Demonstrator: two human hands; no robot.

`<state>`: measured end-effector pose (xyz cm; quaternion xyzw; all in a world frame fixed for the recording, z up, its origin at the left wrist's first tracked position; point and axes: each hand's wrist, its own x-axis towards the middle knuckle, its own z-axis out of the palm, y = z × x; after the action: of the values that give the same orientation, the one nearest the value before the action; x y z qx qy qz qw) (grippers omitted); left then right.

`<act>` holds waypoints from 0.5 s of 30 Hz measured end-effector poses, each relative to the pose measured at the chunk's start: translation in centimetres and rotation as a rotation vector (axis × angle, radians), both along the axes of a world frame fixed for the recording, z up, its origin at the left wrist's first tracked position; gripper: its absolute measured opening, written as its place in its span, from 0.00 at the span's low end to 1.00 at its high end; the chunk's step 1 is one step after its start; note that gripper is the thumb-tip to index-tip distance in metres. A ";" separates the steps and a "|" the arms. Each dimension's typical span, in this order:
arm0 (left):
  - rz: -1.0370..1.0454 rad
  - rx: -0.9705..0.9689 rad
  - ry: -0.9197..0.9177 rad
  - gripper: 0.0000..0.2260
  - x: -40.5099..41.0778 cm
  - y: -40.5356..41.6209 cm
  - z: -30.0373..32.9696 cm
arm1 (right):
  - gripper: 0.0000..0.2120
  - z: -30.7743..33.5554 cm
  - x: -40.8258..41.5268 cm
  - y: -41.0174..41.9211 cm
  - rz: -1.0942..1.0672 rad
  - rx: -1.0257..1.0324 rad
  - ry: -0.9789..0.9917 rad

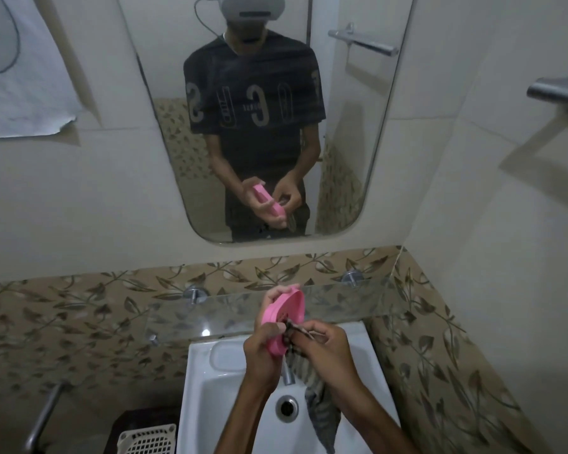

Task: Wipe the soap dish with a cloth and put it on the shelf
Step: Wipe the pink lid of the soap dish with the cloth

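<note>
Above the sink [210, 381], pink oval soap dish [284, 317] tilted in left grip [263, 352], right grip [325, 345] pinching striped cloth [318, 398]

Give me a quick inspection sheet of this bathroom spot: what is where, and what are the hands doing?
Surface: white sink below, drain open; glass shelf on the wall above it, bare where visible.
Job's things: pink soap dish held tilted over the sink; striped cloth hanging down from the hands into the basin.
Clutter: white slotted basket on the floor by the sink.
Grippers: left hand grips the dish; right hand pinches the cloth against it.
Cables: one runs from the headset in the mirror.
Surroundings: leaf-patterned tile band, metal towel bar on the right wall.
</note>
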<state>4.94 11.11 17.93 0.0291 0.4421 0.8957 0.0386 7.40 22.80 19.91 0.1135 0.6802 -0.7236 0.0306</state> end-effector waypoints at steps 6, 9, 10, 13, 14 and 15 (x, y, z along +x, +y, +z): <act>-0.015 -0.156 0.054 0.30 -0.1 -0.1 1.5 | 0.03 0.1 -0.1 -0.4 -0.087 -0.167 -0.132; -0.095 -0.190 0.049 0.35 -0.7 -0.9 1.9 | 0.02 0.2 -0.3 -0.1 -0.106 -0.083 -0.040; -0.123 -0.167 0.044 0.36 -0.8 -1.4 2.0 | 0.04 0.2 -0.4 0.1 -0.112 0.001 0.022; -0.189 -0.080 0.017 0.39 -1.1 -2.5 2.5 | 0.05 0.1 -0.8 0.9 -0.082 0.382 0.238; -0.189 -0.058 0.010 0.39 -1.2 -2.6 2.7 | 0.05 0.3 -1.0 0.9 -0.071 0.470 0.289; -0.181 -0.023 -0.001 0.39 -1.2 -2.5 3.0 | 0.05 0.6 -1.1 0.9 -0.070 0.522 0.329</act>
<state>3.73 8.65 20.89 0.0683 0.4477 0.8835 0.1200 6.27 23.66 20.50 0.0222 0.8344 -0.5338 -0.1352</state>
